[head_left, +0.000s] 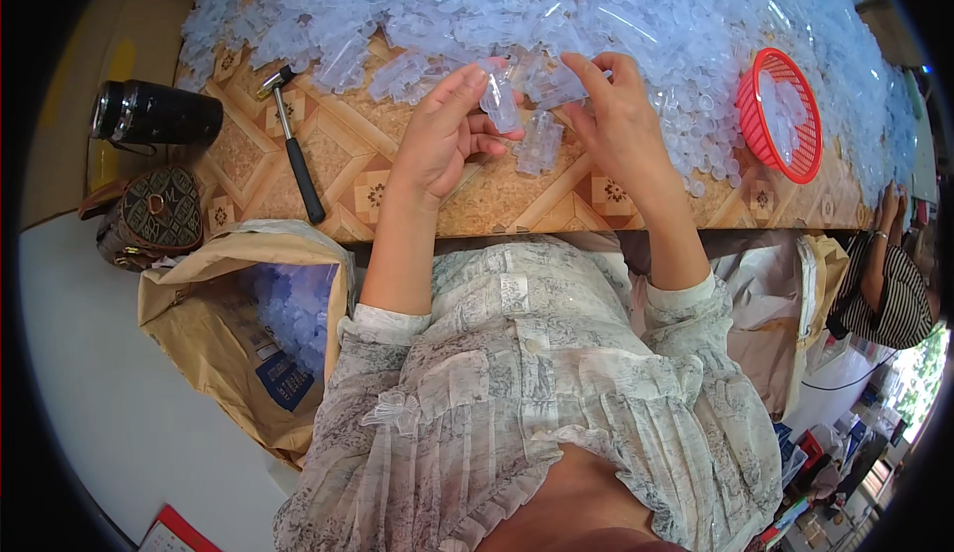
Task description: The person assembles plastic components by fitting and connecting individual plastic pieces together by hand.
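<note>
My left hand (442,135), at the middle of the table's near side, is closed on a small clear plastic tube-like piece (499,103), pinched between thumb and fingers. To its right, my right hand (626,120) has thumb and forefinger spread apart. Another clear plastic piece (561,87) shows in the gap between them; whether the fingers touch it is unclear. Below, between both hands, more clear pieces (539,145) lie on the patterned tabletop (477,199). A big heap of similar pale-blue, see-through pieces (517,5) spreads over the far side.
A red plastic basket (745,120) holding clear pieces tilts at the right. On the left lie a hammer (303,174), a black flask (169,115) and a patterned pouch (149,219). An open paper sack (199,338) with pieces inside stands below. Another person (884,289) is at far right.
</note>
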A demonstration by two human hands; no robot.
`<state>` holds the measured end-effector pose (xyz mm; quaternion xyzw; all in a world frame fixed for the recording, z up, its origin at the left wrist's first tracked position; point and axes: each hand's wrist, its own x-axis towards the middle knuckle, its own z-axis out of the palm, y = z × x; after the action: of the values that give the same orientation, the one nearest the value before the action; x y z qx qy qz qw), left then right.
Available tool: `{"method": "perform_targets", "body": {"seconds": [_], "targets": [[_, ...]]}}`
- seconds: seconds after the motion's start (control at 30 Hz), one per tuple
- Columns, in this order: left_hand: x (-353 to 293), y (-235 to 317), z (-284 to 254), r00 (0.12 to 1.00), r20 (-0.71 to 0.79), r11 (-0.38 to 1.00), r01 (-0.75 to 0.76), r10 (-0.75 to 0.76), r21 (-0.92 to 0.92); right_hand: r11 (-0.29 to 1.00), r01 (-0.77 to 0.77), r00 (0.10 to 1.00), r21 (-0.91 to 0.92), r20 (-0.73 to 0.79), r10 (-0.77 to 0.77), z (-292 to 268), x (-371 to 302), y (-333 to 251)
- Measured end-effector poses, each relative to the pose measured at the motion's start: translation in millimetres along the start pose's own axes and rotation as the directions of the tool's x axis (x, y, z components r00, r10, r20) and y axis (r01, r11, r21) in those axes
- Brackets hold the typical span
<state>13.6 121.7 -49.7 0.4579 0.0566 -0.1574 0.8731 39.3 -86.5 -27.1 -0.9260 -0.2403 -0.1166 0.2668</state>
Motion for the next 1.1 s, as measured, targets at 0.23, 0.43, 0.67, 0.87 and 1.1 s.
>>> {"method": "perform_targets", "body": {"seconds": [0.23, 0.43, 0.67, 0.87, 1.1], "targets": [[1, -1, -1, 1.0, 0.022, 1.0, 0.012, -0.012, -0.017, 0.996, -0.014, 1.0, 0.09, 0.01, 0.013, -1, 0, 10], [-3, 0, -5, 1.0, 0.006, 1.0, 0.017, -0.017, -0.014, 0.956, -0.188, 0.981, 0.223, 0.08, 0.174, -20, 4, -1], [-5, -3, 11, 0.993, -0.007, 0.984, 0.119, -0.119, 0.131, 0.864, -0.358, 0.931, 0.353, 0.068, 0.358, -22, 9, 8], [-10, 0, 10, 0.992, -0.049, 0.974, 0.12, -0.112, 0.191, 0.998, -0.022, 0.967, 0.067, -0.251, 0.038, -21, 39, -18], [-38, 16, -6, 0.991, 0.057, 0.965, 0.105, -0.122, 0.241, 0.953, 0.182, 0.948, 0.244, 0.214, -0.236, 19, 72, -55]]}}
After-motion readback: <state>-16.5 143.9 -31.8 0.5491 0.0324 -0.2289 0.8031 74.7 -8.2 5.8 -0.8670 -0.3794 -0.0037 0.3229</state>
